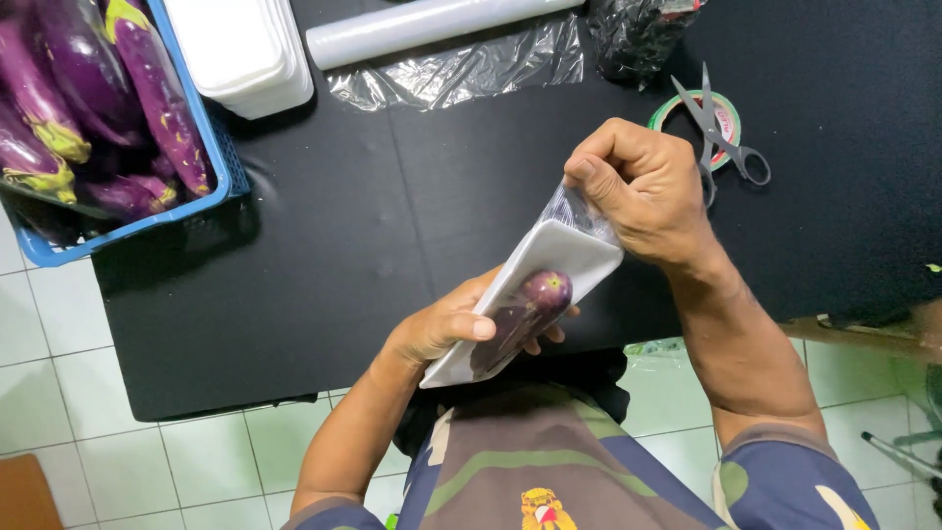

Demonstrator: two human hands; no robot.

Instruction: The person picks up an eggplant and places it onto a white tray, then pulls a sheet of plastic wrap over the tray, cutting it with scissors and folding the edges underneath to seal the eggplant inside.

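Observation:
My left hand grips a white foam tray from below, tilted over the near edge of the black table. A purple eggplant lies in the tray under clear plastic film. My right hand is closed on the film at the tray's far end, pulling it taut over the corner.
A blue basket of purple eggplants sits at the far left. Beside it is a stack of white foam trays. A roll of cling film with a loose sheet lies at the back. Scissors rest on a tape roll at right.

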